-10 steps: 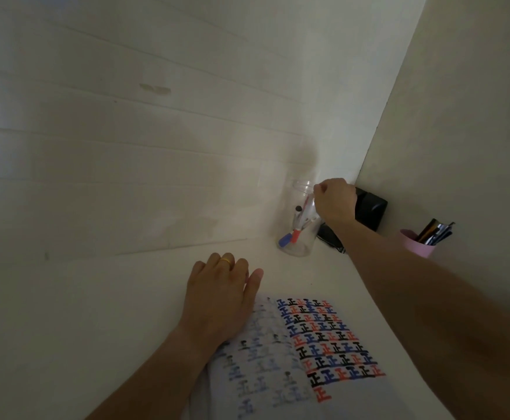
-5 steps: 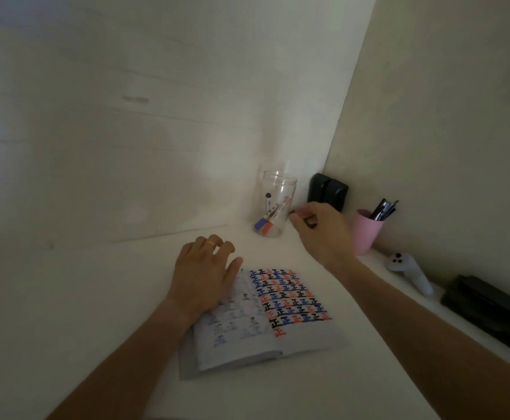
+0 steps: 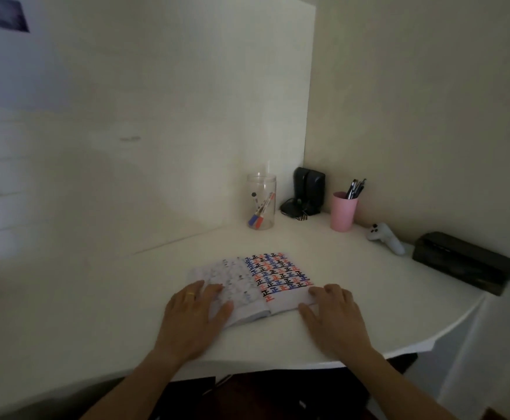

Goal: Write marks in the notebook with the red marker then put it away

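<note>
**Marker in jar, notebook open under both hands**

Red marker (image 3: 263, 208) found standing in a clear jar (image 3: 261, 189) at the back of the surface (image 3: 102, 301), beside a blue-capped marker (image 3: 255, 214). Long axis leaning, cap end down at the jar's bottom, upper end tilted to the right against the jar's wall. Jar upright, well apart from both hands.

Notebook (image 3: 253, 281) lying open and flat near the front edge, spine running roughly away from the viewer. Right page filled with rows of red, blue and black marks; left page showing only faint marks.

Left hand (image 3: 194, 313) resting palm down, fingers spread and flat on the left page's near corner, holding nothing; ring visible on one finger. Right hand (image 3: 334, 310) likewise flat, fingers apart, fingertips on the right page's near corner, holding nothing.

Surface white, with a curved front edge, fitted into a corner of pale walls. Right of the jar: a black speaker (image 3: 308, 189) with tangled cable, a pink cup (image 3: 343, 215) holding pens, a small white controller (image 3: 384, 237), a long dark box (image 3: 463, 265). Lighting dim. Dark picture (image 3: 2, 13) on the wall at upper left, blurred.
</note>
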{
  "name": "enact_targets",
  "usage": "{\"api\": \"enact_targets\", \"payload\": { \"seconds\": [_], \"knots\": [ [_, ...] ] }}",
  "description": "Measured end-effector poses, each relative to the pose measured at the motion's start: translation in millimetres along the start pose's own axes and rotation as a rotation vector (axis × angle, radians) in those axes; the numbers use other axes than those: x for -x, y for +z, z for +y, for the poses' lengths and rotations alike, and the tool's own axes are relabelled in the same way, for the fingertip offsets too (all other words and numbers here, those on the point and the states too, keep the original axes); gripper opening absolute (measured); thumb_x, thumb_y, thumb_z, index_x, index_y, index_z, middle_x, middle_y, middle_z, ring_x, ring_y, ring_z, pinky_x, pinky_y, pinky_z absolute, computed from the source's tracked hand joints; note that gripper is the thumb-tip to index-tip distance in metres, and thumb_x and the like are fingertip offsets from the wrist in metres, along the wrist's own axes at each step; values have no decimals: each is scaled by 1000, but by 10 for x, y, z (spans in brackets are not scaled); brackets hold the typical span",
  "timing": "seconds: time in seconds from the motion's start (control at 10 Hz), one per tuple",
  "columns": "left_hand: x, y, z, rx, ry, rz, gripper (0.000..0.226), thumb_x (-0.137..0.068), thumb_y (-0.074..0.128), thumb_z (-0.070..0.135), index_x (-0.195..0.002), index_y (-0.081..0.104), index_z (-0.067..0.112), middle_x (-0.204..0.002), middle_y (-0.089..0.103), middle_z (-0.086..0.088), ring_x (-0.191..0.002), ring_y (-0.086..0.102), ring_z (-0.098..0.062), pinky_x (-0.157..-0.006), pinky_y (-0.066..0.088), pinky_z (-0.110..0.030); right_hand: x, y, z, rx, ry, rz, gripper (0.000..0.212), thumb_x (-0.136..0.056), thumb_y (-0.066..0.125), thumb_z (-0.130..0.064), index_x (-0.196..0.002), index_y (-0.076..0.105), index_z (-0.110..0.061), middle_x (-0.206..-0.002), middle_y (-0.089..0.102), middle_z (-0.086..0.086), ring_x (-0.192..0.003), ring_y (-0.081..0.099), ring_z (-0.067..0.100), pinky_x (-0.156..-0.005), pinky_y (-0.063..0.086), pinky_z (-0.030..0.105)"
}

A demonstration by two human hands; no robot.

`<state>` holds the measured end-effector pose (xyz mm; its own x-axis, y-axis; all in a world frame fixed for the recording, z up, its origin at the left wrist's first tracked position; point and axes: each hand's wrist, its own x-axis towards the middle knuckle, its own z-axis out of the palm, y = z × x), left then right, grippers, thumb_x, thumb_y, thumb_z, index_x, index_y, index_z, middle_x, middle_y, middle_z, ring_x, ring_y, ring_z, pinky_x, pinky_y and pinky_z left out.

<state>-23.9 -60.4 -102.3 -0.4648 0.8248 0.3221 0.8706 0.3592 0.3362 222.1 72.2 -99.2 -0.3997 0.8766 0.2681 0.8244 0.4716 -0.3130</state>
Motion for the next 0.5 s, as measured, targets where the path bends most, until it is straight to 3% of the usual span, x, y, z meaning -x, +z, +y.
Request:
{"api": "enact_targets", "payload": {
  "seconds": [0.2,0.5],
  "knots": [
    [-35,41,-8,-2,-14,26,61,-80,33,77,-127,51,42,-143,54,3,-132,49,-21,-112,38,-40,-29,64,13,29,2,61,55,-89,45,-58,-130,59,-24,-127,58,5,-118,51,27,-98,47,40],
    [-58,45,8,-22,-10,82,56,-79,37,74,-120,56,41,-134,59,7,-124,54,-21,-104,42,-42,-64,-59,-57,20,50,-20,54,-90,47,-58,-132,55,-23,-132,53,6,-124,47,27,-100,43,39]
  ]
}}
